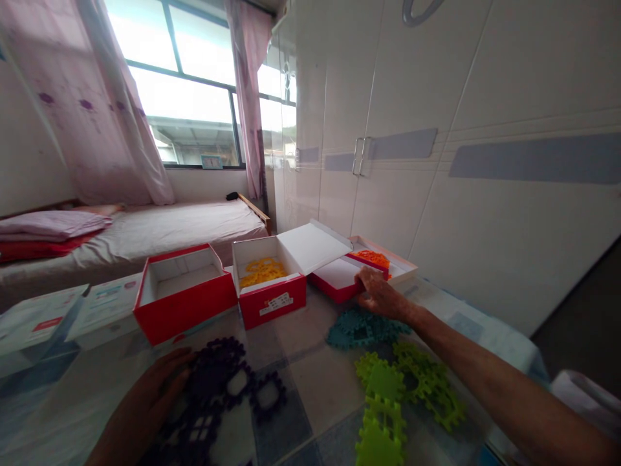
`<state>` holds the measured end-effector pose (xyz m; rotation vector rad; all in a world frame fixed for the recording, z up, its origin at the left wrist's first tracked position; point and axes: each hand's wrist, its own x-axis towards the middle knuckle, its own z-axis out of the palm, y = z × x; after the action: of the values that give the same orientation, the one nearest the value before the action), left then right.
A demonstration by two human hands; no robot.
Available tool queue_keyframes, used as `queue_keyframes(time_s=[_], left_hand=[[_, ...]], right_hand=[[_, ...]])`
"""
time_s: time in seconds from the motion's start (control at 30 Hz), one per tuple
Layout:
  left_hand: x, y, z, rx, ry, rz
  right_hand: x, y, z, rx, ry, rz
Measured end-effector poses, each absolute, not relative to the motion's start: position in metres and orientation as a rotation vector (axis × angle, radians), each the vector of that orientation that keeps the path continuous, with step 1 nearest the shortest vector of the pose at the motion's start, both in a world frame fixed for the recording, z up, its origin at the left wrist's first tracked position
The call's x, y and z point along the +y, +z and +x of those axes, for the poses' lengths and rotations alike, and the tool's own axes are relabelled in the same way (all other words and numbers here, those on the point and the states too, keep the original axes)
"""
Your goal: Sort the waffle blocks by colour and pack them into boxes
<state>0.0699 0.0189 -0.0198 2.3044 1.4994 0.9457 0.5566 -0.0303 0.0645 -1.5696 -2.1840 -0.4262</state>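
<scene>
My left hand lies flat, fingers spread, on a pile of dark purple interlocking plastic pieces at the near left of the table. My right hand reaches far across and grips the front wall of a red box; its fingers curl over the rim. Behind that box a white tray holds orange pieces. Teal pieces lie just under my right wrist. Lime green pieces sit beside my right forearm.
An empty red box stands at the left. A red box with yellow pieces and an open white lid stands in the middle. Printed sheets lie at the far left. Bed, window and white wardrobe doors stand behind the table.
</scene>
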Motion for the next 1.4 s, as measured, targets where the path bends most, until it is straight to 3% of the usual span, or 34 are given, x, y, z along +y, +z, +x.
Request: queue_keyframes(time_s=[0.4, 0.67, 1.07, 1.4], left_hand=[[0.02, -0.015, 0.073, 1.509, 0.961, 2.291], [0.02, -0.016, 0.072, 1.502, 0.906, 2.281], [0.018, -0.008, 0.076, 1.453, 0.989, 2.329], [0.021, -0.013, 0.074, 1.467, 0.953, 2.328]], right_hand=[[-0.044, 0.077, 0.554, -2.213, -0.503, -1.605], [-0.054, 0.075, 0.551, -2.223, -0.311, -1.638], [-0.069, 0.094, 0.562, -2.245, -0.856, -1.511], [-0.138, 0.121, 0.597, -2.165, -0.77, -1.52]])
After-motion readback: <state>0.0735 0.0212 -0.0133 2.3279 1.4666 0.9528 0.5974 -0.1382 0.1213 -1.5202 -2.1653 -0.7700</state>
